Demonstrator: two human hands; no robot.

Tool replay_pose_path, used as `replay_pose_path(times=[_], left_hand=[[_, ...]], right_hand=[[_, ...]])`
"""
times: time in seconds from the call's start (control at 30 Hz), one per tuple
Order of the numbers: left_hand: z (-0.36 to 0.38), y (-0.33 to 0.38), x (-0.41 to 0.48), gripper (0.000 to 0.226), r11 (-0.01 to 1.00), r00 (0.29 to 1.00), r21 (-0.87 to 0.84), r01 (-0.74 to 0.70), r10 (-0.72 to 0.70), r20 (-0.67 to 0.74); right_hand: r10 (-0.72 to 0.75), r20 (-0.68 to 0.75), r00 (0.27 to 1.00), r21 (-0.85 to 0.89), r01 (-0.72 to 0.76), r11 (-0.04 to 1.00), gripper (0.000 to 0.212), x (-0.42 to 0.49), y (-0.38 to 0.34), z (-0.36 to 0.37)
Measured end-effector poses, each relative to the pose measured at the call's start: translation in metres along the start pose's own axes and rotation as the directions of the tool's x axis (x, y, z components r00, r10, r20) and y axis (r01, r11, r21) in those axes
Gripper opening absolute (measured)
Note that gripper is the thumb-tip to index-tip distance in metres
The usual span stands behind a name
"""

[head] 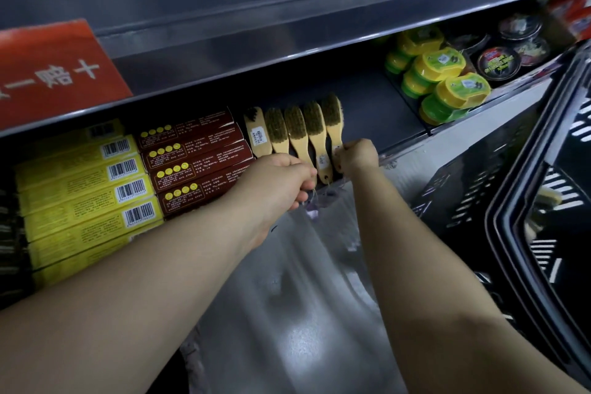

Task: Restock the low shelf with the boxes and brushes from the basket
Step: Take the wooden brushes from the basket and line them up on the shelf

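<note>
Several wooden-handled brushes point(299, 129) lie side by side on the low shelf point(377, 115), bristle heads pointing to the back. My left hand point(281, 179) is closed around the handle ends of the middle brushes. My right hand point(356, 155) grips the handle of the rightmost brush point(332, 118). Left of the brushes sit a stack of dark red boxes point(195, 163) and a stack of yellow boxes point(83, 189) with barcodes. The black basket point(499, 201) stands at the right; a pale item shows dimly inside it.
Yellow-green round tubs point(444, 80) and dark round tins point(500, 61) fill the shelf section to the right, past a divider. A grey upper shelf point(256, 35) overhangs, carrying a red sign point(54, 70). Shiny floor point(303, 297) lies below my arms.
</note>
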State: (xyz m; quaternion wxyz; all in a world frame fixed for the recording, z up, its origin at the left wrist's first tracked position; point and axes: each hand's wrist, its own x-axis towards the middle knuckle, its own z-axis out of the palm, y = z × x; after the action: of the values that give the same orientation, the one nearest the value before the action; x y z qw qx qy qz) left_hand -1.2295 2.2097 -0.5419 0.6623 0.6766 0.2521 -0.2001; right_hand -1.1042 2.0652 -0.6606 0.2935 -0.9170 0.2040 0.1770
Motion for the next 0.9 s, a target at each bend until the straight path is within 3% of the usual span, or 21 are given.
replay_pose_path(times=[0.07,0.17,0.27,0.43,0.6,0.67,0.77,0.9], left_hand=[[0.005,0.006,-0.007,0.017,0.999,0.999,0.018,-0.031,0.031,0.006],[0.014,0.014,-0.02,0.021,0.996,0.997,0.054,-0.076,0.076,0.01],[0.023,0.022,-0.035,0.026,0.988,0.991,0.085,-0.132,0.129,0.037],[0.049,0.033,-0.063,0.03,0.901,0.924,0.205,-0.382,0.364,0.121],[0.095,0.04,-0.085,0.026,0.807,0.856,0.288,-0.515,0.466,0.225],[0.111,0.039,-0.09,0.022,0.719,0.808,0.369,-0.589,0.515,0.286],[0.133,0.042,-0.091,0.015,0.5,0.715,0.516,-0.695,0.558,0.422],[0.157,0.05,-0.073,0.018,0.322,0.675,0.611,-0.723,0.513,0.53]], right_hand=[[-0.051,-0.069,0.996,-0.013,0.051,0.999,0.016,-0.011,-0.003,-0.01],[-0.115,-0.19,0.975,0.123,0.14,0.983,0.026,-0.034,-0.018,-0.037],[-0.223,-0.222,0.949,0.262,0.278,0.924,0.024,-0.063,-0.039,-0.078],[-0.368,-0.122,0.922,0.156,0.384,0.91,0.014,-0.116,-0.04,-0.162],[-0.421,-0.106,0.901,0.067,0.429,0.901,0.012,-0.159,0.021,-0.209],[-0.428,-0.072,0.901,0.062,0.432,0.9,0.012,-0.167,0.046,-0.222],[-0.398,-0.035,0.917,0.076,0.399,0.914,0.013,-0.16,0.082,-0.235],[-0.281,0.008,0.96,0.063,0.28,0.958,0.011,-0.122,0.133,-0.235]])
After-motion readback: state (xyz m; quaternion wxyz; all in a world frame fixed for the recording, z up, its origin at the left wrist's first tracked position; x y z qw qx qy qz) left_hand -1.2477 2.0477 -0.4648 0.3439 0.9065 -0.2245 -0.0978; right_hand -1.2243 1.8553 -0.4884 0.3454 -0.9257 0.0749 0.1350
